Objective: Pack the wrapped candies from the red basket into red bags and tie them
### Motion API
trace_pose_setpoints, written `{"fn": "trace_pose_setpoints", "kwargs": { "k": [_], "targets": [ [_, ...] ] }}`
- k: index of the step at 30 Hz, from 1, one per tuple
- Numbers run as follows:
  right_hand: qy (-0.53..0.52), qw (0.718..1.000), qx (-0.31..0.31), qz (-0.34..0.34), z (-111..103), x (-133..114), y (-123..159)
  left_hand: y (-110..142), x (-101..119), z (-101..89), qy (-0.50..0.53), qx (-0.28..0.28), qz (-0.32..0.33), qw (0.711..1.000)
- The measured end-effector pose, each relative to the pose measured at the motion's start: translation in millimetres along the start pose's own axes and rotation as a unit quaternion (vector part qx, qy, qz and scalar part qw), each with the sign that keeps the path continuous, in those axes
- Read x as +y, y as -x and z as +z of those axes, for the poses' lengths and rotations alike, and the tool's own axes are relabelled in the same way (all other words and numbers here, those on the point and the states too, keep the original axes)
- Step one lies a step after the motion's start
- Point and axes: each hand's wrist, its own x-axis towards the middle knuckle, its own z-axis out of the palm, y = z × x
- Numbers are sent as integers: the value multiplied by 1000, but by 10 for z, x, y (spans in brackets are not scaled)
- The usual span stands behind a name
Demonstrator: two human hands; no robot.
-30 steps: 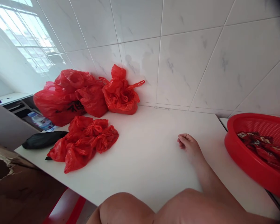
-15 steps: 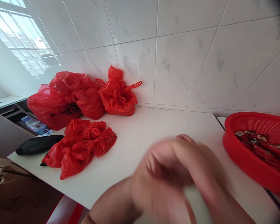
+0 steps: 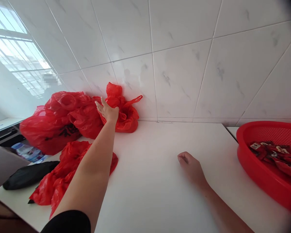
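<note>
My left hand (image 3: pixel 108 111) is stretched out to the back of the white counter (image 3: pixel 157 181), fingers spread, touching a small red plastic bag (image 3: pixel 126 111) that leans on the tiled wall. A bigger red bag (image 3: pixel 60 119) sits just left of it. My left forearm passes over a crumpled heap of red bags (image 3: pixel 55 181) near the counter's front left. My right hand (image 3: pixel 190 166) rests on the counter in a loose fist, with nothing visible in it.
A red plastic basket (image 3: pixel 262 174) holding several red wrapped packets (image 3: pixel 278 157) stands at the right edge. A black folded thing (image 3: pixel 26 174) lies at the left edge, with a water bottle (image 3: pixel 27 152) beyond it. The tiled wall closes off the back.
My left arm swept up past the camera and reached forward to the small red bag at the wall. My right hand stayed in place on the counter. The view tilted up slightly.
</note>
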Motion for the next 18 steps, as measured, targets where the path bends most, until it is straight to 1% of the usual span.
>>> {"fn": "trace_pose_setpoints", "kwargs": {
  "k": [2, 4, 5, 7, 10, 13, 15, 18],
  "targets": [
    [11, 1000, -10, 13, -5, -14, -2, -117, 9, 41, -69, -12, 52, 996],
    [27, 999, -15, 27, -10, -16, -8, -241, 9, 122, -136, -33, 107, 984],
    [35, 999, -16, 32, -10, -14, -12, -306, 6, 177, -158, -45, 128, 978],
    [46, 998, -20, 35, -6, -9, -21, -428, -7, 311, -188, -73, 149, 968],
    [47, 998, -19, 37, 5, -5, -34, -552, -40, 533, -225, -101, 130, 960],
    [46, 998, -15, 43, 13, -8, -45, -566, -103, 700, -244, -132, 94, 956],
    [48, 998, -12, 46, 16, -9, -49, -530, -153, 741, -239, -157, 92, 954],
    [51, 997, -11, 54, 17, -6, -53, -476, -201, 704, -217, -184, 119, 951]
  ]
}}
